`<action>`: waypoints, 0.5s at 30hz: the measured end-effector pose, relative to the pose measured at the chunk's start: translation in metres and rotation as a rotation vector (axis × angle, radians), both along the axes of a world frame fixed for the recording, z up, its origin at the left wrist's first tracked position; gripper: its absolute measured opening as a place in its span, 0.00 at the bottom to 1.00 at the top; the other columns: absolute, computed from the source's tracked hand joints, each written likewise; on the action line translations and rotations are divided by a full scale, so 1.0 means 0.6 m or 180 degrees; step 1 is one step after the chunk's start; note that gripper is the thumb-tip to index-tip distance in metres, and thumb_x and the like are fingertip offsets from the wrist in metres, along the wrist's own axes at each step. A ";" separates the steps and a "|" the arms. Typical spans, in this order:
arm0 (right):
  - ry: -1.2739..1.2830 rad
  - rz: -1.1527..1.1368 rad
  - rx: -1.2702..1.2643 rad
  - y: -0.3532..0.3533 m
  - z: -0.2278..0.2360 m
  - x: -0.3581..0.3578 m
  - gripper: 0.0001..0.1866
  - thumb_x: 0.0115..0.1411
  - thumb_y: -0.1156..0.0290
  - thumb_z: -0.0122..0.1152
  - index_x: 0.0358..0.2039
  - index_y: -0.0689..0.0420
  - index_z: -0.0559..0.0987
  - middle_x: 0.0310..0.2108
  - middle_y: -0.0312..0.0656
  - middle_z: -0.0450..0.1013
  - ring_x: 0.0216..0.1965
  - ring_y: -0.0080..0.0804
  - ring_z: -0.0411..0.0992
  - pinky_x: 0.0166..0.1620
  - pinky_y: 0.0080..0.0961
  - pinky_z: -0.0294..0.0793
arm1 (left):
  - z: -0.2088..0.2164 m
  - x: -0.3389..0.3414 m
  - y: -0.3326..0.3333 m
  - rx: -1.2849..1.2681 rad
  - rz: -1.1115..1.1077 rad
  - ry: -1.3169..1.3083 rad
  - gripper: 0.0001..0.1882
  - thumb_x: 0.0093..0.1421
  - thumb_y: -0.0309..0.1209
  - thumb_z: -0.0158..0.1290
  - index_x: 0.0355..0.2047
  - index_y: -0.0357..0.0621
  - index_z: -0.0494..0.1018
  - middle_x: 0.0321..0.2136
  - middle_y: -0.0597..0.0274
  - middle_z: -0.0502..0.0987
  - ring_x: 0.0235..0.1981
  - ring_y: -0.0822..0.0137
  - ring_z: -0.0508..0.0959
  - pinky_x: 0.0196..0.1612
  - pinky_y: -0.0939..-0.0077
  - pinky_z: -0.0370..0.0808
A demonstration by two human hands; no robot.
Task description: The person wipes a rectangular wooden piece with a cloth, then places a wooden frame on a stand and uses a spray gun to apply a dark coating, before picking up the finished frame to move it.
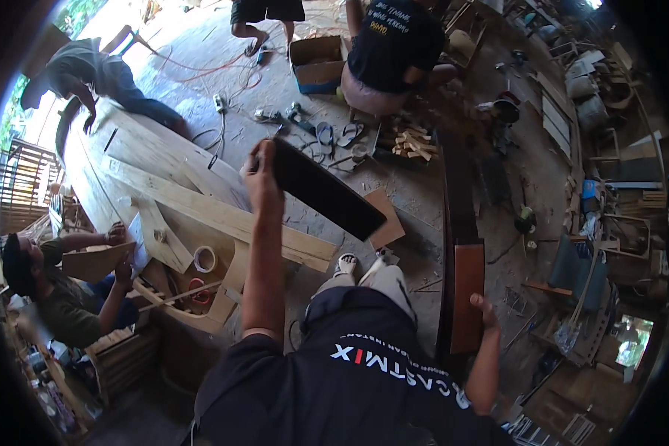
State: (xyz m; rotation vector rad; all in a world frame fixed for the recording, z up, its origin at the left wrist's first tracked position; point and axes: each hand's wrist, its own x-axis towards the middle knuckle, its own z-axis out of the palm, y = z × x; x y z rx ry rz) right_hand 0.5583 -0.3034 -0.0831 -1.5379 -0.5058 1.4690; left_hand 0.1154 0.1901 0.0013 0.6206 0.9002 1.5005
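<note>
In my raised left hand (262, 178) is a dark, flat rectangular board (327, 189), gripped at its upper end. The board slants down to the right, in front of my body. My right hand (487, 312) is at the right edge of a reddish-brown board (467, 297), its thumb at the edge and the other fingers mostly hidden. That brown board rests along a long dark plank (459, 193) running away from me on my right. A square brown piece of sheet (385, 215) lies on the floor beyond the dark board's lower end.
At the left, two people work around a table with pale wooden boards (223, 215) and a tape roll (205, 259). Ahead, a seated person in black (394, 52) is near a cardboard box (318, 63). Cables, power tools, sandals (338, 135) and wood offcuts (415, 145) litter the floor.
</note>
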 end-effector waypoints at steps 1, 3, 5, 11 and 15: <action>0.0025 0.0066 -0.0069 0.048 0.015 0.017 0.19 0.61 0.50 0.64 0.32 0.52 0.73 0.31 0.25 0.67 0.34 0.17 0.64 0.39 0.19 0.64 | 0.000 -0.019 -0.002 -0.0110 0.0175 -0.0029 0.14 0.67 0.38 0.63 0.49 0.47 0.78 0.39 0.69 0.80 0.39 0.76 0.78 0.41 0.80 0.76; 0.0097 0.0260 -0.0299 0.184 0.100 0.003 0.17 0.61 0.51 0.63 0.28 0.50 0.71 0.30 0.24 0.66 0.32 0.16 0.63 0.36 0.18 0.64 | 0.005 -0.067 -0.013 -0.0032 0.0871 0.0351 0.17 0.64 0.41 0.65 0.49 0.49 0.77 0.40 0.69 0.80 0.41 0.74 0.79 0.43 0.76 0.78; 0.0033 0.0597 -0.0296 0.241 0.092 0.066 0.18 0.59 0.50 0.63 0.31 0.52 0.73 0.32 0.26 0.69 0.33 0.17 0.67 0.36 0.20 0.67 | 0.003 -0.090 -0.016 -0.0092 0.1226 0.0310 0.19 0.64 0.41 0.65 0.50 0.47 0.77 0.42 0.66 0.81 0.43 0.71 0.80 0.45 0.75 0.81; 0.0068 0.1255 -0.0313 0.445 0.103 0.149 0.25 0.56 0.50 0.64 0.43 0.59 0.77 0.36 0.33 0.75 0.37 0.22 0.75 0.40 0.22 0.76 | 0.014 -0.085 -0.063 0.0271 0.1917 0.0641 0.22 0.63 0.40 0.66 0.51 0.42 0.76 0.43 0.63 0.80 0.42 0.70 0.80 0.46 0.76 0.80; 0.0193 0.1665 -0.0321 0.570 0.106 0.159 0.27 0.55 0.50 0.65 0.45 0.60 0.78 0.35 0.31 0.74 0.36 0.19 0.73 0.40 0.20 0.73 | 0.044 -0.034 -0.056 0.0143 0.2291 0.1517 0.20 0.64 0.38 0.66 0.51 0.42 0.76 0.41 0.66 0.79 0.40 0.73 0.77 0.47 0.80 0.75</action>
